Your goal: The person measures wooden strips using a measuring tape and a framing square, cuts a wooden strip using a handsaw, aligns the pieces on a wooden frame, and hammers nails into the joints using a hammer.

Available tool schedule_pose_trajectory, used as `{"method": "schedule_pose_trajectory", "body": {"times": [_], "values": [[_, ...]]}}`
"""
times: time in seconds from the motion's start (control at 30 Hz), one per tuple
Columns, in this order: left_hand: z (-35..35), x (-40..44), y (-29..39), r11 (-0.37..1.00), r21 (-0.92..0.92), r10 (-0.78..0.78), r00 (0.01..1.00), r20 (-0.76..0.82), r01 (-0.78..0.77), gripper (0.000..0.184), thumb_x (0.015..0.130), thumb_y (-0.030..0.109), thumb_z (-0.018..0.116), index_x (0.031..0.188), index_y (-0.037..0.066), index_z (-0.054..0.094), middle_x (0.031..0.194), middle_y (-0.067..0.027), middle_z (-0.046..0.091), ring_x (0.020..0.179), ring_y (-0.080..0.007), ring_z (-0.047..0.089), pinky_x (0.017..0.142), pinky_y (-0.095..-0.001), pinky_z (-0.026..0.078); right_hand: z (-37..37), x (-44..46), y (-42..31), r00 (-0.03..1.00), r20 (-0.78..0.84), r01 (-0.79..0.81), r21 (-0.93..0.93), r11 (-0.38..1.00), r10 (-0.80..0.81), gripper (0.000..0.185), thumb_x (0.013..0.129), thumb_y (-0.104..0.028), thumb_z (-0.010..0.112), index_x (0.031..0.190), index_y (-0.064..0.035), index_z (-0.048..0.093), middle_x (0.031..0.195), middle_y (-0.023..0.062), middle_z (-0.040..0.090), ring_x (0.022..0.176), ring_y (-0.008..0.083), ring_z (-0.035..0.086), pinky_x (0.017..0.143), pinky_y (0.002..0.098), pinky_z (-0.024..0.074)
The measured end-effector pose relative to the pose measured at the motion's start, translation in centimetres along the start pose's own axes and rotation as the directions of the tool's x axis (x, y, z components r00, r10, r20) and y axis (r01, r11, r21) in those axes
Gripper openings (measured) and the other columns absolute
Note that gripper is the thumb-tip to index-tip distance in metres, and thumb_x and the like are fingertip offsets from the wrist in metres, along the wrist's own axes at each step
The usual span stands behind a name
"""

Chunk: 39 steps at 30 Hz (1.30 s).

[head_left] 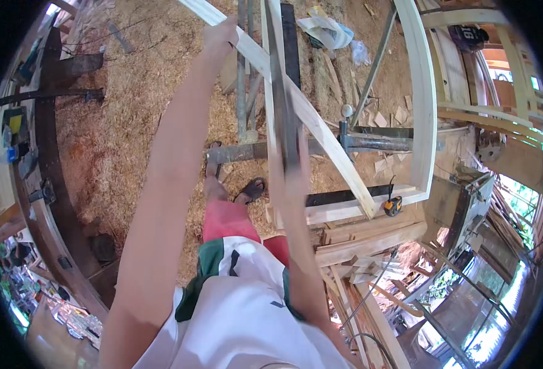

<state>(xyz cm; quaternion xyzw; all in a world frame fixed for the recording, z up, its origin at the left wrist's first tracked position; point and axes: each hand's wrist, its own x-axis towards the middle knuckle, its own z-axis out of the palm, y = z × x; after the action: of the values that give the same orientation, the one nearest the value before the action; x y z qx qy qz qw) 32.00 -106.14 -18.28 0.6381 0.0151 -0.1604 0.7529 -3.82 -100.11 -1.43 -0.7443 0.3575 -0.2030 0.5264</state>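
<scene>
My left hand (221, 34) is closed around the upper part of a pale wooden board (330, 144), which slants down to the right over a wooden frame (423, 98). Lower down, my right hand (292, 184) is smeared by motion, with its fingers wrapped round the near end of a long, dark, tapering blade that looks like a handsaw (289, 138). The blade points away from me and crosses the board; its teeth cannot be made out. The board's lower end rests by the frame's near rail, beside a yellow and black tape measure (393, 206).
Metal supports (382, 142) stand under the frame. Shavings cover the floor (130, 135), where plastic bags (327, 31) lie at the far side. Stacked planks (370, 245) are at my right, a dark beam (53, 141) at my left. Another person (466, 37) is at the upper right.
</scene>
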Motion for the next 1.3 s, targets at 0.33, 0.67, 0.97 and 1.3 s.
{"method": "schedule_pose_trajectory", "body": {"times": [0.33, 0.67, 0.97, 1.3], "values": [[0.1, 0.2, 0.1, 0.979, 0.005, -0.205, 0.979, 0.013, 0.205, 0.045, 0.093, 0.026, 0.07, 0.117, -0.012, 0.063, 0.108, -0.0198, 0.072, 0.089, -0.0216, 0.068, 0.075, -0.0331, 0.054, -7.9, -19.4, -3.1, 0.982, -0.004, -0.188, -0.027, 0.982, 0.188, 0.062, 0.094, -0.012, 0.054, 0.149, 0.008, 0.036, 0.134, 0.024, 0.06, 0.124, 0.0323, 0.06, 0.106, 0.0414, 0.0448], [-0.2, -3.7, 5.0, 0.956, 0.13, -0.261, 0.965, -0.035, 0.264, 0.037, 0.087, 0.021, 0.078, 0.108, -0.007, 0.066, 0.097, -0.0136, 0.07, 0.085, -0.0217, 0.068, 0.068, -0.0381, 0.054, 3.1, 13.8, -2.2, 0.997, 0.076, -0.013, -0.153, 0.988, 0.025, 0.044, 0.098, -0.021, 0.062, 0.131, 0.0057, 0.054, 0.108, 0.0244, 0.068, 0.099, 0.0302, 0.066, 0.086, 0.0399, 0.0503], [0.7, -1.8, 2.1, 0.984, -0.053, -0.175, 0.981, -0.077, 0.172, 0.025, 0.085, 0.007, 0.075, 0.097, -0.012, 0.063, 0.082, -0.0131, 0.067, 0.066, -0.0217, 0.065, 0.053, -0.0381, 0.05, -10.5, -16.6, -8.2, 0.983, 0.153, -0.081, -0.113, 0.99, 0.098, 0.058, 0.094, -0.006, 0.052, 0.148, 0.0063, 0.039, 0.142, 0.024, 0.054, 0.134, 0.0317, 0.053, 0.111, 0.0404, 0.039], [0.5, -0.2, 0.6, 0.939, -0.245, -0.258, 0.966, -0.03, 0.243, 0.02, 0.086, 0.001, 0.074, 0.102, -0.007, 0.064, 0.082, -0.0077, 0.064, 0.076, -0.0188, 0.065, 0.059, -0.0342, 0.051, 2.7, 10.3, -1.2, 0.999, 0.014, 0.045, -0.014, 0.999, -0.045, 0.054, 0.096, -0.014, 0.06, 0.142, 0.0093, 0.043, 0.119, 0.0242, 0.065, 0.104, 0.033, 0.064, 0.095, 0.0413, 0.048]]}}
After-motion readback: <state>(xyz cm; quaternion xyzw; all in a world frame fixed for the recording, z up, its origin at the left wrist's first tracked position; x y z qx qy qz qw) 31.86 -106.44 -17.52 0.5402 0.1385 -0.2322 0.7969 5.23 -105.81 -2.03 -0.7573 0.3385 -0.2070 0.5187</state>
